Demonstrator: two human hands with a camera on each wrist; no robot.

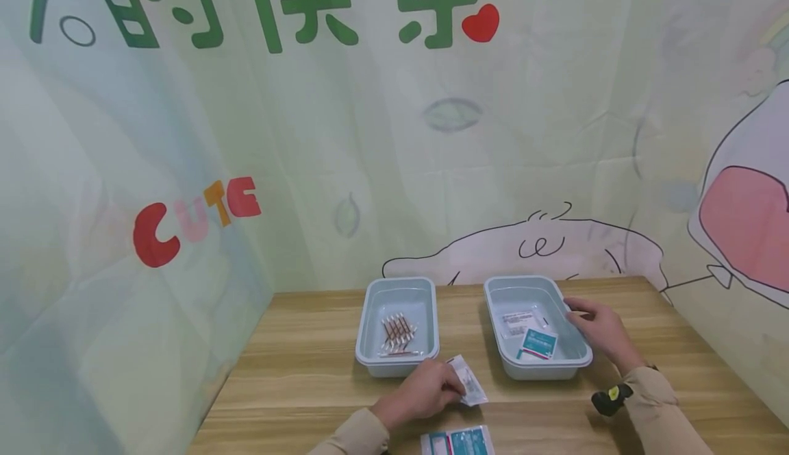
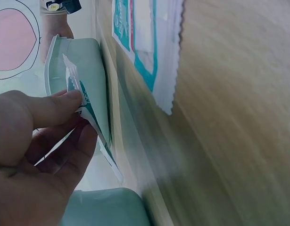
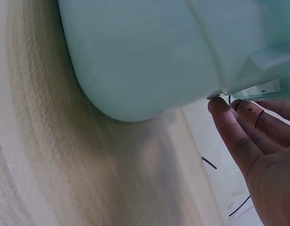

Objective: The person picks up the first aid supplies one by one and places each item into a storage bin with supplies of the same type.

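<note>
My left hand (image 1: 424, 388) pinches a small flat sealed packet (image 1: 471, 385) between thumb and fingertips, above the table in front of the two basins. One side of it shows teal and white in the left wrist view. My right hand (image 1: 604, 331) holds the rim of the right pale-blue basin (image 1: 548, 371) at its right side. Inside that basin lie a teal-and-white packet (image 1: 540, 343) and a clear packet with a printed label (image 1: 520, 323). One right finger wears a brown bandage (image 3: 251, 114). Another teal-and-white packet (image 1: 461, 441) rests on the table nearest me.
The left pale-blue basin (image 1: 397, 371) contains several cotton swabs with brown sticks (image 1: 399, 330) in clear wrapping. Both basins stand on the wooden table (image 1: 277, 366). A printed cloth backdrop (image 1: 345, 133) rises behind and beside the table. A black wrist device (image 1: 610, 400) sits by my right sleeve.
</note>
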